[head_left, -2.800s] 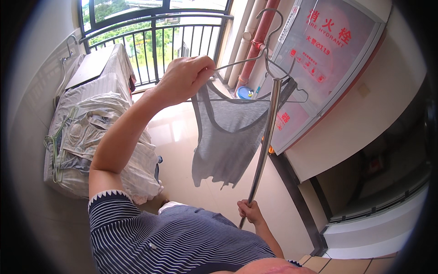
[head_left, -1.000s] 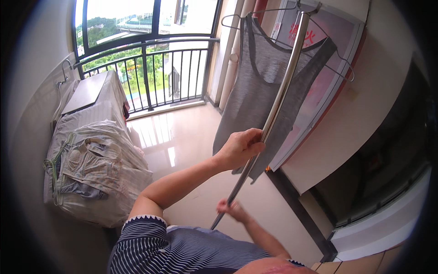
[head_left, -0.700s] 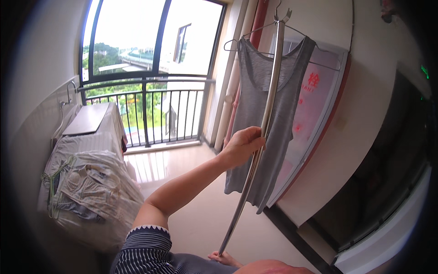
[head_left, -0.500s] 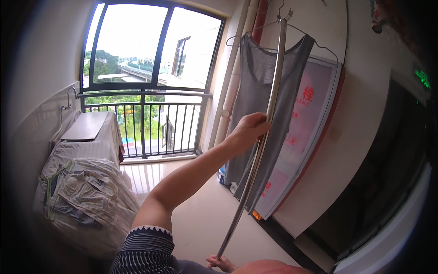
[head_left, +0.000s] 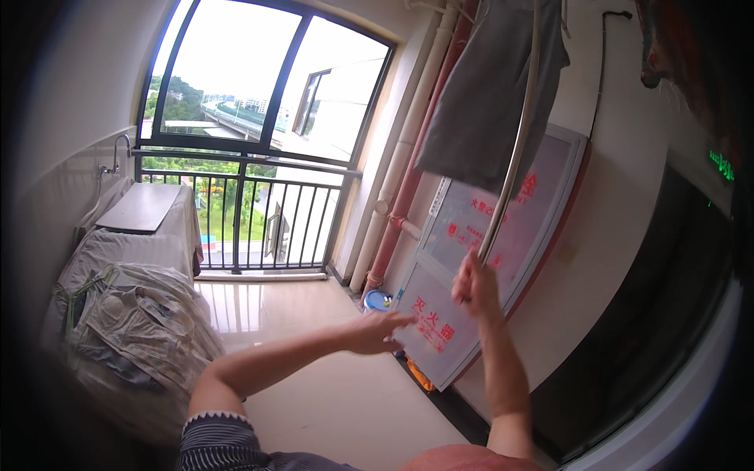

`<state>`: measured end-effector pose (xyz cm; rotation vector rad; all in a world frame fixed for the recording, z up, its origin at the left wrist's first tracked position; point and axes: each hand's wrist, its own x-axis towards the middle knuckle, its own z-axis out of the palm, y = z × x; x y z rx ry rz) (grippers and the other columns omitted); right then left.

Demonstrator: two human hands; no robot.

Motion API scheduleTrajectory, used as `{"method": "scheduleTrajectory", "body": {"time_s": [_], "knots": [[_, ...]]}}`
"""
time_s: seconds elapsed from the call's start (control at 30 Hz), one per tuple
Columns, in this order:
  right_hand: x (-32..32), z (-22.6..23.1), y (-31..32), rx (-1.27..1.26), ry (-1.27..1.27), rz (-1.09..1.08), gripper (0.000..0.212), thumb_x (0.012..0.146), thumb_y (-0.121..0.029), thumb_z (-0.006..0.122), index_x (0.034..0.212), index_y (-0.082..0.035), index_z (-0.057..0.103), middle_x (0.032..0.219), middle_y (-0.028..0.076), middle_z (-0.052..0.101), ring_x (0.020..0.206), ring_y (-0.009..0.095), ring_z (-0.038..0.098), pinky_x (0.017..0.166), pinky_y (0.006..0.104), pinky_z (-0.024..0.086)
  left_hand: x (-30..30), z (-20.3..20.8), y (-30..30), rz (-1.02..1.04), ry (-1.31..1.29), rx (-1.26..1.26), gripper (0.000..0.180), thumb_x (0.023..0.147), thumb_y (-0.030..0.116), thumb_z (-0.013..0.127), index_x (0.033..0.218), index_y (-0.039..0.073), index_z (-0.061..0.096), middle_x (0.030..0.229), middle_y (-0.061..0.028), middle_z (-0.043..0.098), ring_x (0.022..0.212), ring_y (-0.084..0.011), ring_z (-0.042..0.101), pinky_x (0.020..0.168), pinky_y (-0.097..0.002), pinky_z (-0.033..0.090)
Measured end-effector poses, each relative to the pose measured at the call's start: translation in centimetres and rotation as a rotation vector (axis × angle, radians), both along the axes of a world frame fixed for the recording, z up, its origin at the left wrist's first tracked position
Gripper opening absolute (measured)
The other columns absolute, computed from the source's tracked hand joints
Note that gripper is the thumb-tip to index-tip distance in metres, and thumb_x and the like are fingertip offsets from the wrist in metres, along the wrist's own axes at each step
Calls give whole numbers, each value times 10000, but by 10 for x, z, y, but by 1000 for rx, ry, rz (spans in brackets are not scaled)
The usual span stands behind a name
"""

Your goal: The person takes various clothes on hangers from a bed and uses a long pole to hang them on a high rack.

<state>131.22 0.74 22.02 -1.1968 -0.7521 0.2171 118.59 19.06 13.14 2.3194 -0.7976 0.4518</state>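
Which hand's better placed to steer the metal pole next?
Probably the right hand: it grips the metal pole below the gray tank top; the left hand is open, off the pole.

1. Left sleeve [head_left: 218,441]: short, ending above the elbow; dark navy fabric carrying narrow pale stripes, closely spaced, their lines turning wavy toward the lower edge of view.
2. Sleeve hem [head_left: 218,414]: white trim, cut in a row of small pointed teeth, contrasting with the dark cloth.
3. Torso garment [head_left: 306,461]: dark; only a small portion visible, pattern indistinct.
4. Left forearm [head_left: 287,355]: bare from elbow to wrist.
5. Right forearm [head_left: 506,377]: likewise bare.
6. Left hand [head_left: 373,331]: bare; outline slightly blurred.
7. Right hand [head_left: 476,286]: bare; fine detail unreadable.
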Motion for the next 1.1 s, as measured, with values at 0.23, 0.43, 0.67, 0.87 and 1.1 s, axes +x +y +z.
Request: {"method": "scheduleTrajectory", "body": {"time_s": [0.23,0.43,0.67,0.87,1.1], "knots": [[5,164,53,67,-83,189,371,838,-441,499,649,-132,418,440,-44,268,336,65,246,316,233,221,-62,-123,77,151,425,-94,411,771,167,618,1150,63,498,982,-135,574,740,-191,616,676,-307,490],[-3,231,90,58,-183,250,350,831,-445,511,663,-144,450,445,-62,266,341,56,246,330,220,220,-112,-195,121,241,624,-403,390,785,231,608,1127,63,529,949,-103,598,792,-173,593,704,-286,479],[-9,263,129,64,-148,237,344,820,-440,534,670,-139,465,450,-69,260,354,36,255,337,198,223,-157,-222,141,344,677,-510,370,791,238,613,1116,73,547,914,-65,612,755,-124,571,694,-256,471],[-5,259,145,52,-161,203,339,816,-435,546,673,-141,455,452,-73,264,354,35,264,339,196,232,-184,-239,155,356,698,-574,358,798,215,606,1115,60,545,900,-58,618,745,-112,565,647,-253,474],[-13,276,158,32,-154,210,341,818,-435,543,668,-144,448,453,-75,244,350,39,243,337,193,220,-198,-245,164,380,782,-643,374,779,256,618,1097,68,560,888,-82,628,744,-144,576,669,-276,479]]}}
